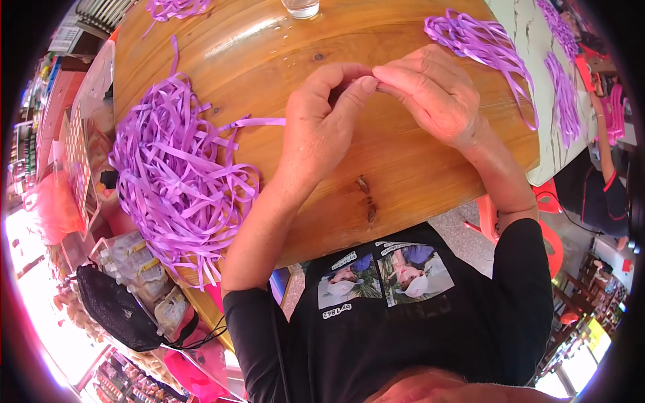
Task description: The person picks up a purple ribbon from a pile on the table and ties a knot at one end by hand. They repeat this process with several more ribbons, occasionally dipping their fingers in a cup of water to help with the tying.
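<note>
Over the wooden table, my left hand [324,115] and my right hand [433,93] come together, fingertips touching in a pinch. From a large tangled heap of purple ribbon [171,161] on the left, one flat purple ribbon strand [263,122] stretches to my left hand and disappears behind it. My left thumb and forefinger are closed at the end of that strand's path. The right fingers are pressed together against the left fingertips; whatever lies between them is too small and covered to make out.
A looped purple bundle [480,43] lies at the far right, with another bundle [563,101] on the marble-patterned surface beyond. A clear glass [301,8] stands at the far edge. Left of the table hangs a black mesh bag [117,305]; a red stool [547,235] stands right.
</note>
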`<control>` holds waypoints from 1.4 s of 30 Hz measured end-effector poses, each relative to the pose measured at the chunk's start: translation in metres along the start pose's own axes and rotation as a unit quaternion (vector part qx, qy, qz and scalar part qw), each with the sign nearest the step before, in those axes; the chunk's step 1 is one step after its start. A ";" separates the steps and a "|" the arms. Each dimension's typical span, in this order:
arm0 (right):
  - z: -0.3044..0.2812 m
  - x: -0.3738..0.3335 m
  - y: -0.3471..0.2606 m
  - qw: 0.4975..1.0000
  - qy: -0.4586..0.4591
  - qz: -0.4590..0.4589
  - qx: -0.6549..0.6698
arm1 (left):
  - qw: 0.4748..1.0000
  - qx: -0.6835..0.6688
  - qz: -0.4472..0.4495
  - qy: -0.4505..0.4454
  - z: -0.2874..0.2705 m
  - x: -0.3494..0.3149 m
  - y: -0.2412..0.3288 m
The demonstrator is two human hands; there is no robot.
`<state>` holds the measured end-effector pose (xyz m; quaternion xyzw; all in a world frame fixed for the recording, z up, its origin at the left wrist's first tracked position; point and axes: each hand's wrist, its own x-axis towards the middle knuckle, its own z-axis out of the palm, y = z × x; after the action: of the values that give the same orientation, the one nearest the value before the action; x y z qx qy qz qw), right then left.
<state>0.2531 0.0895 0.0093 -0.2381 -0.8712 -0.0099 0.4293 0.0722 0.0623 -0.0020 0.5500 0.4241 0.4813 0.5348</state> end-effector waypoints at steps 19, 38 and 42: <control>-0.007 -0.001 0.003 0.992 -0.048 0.101 0.050 | 0.997 0.000 -0.001 0.082 -0.003 -0.002 -0.001; -0.008 -0.007 -0.002 0.741 -0.088 0.398 0.533 | 0.990 -0.123 -0.060 0.036 -0.007 0.001 0.007; 0.003 -0.003 -0.006 0.735 -0.020 0.380 0.562 | 0.974 -0.210 -0.074 0.044 0.003 -0.002 0.001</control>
<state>0.2496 0.0833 0.0059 -0.2649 -0.5640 0.6497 0.4355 0.0743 0.0594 -0.0007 0.3711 0.3763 0.5419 0.6534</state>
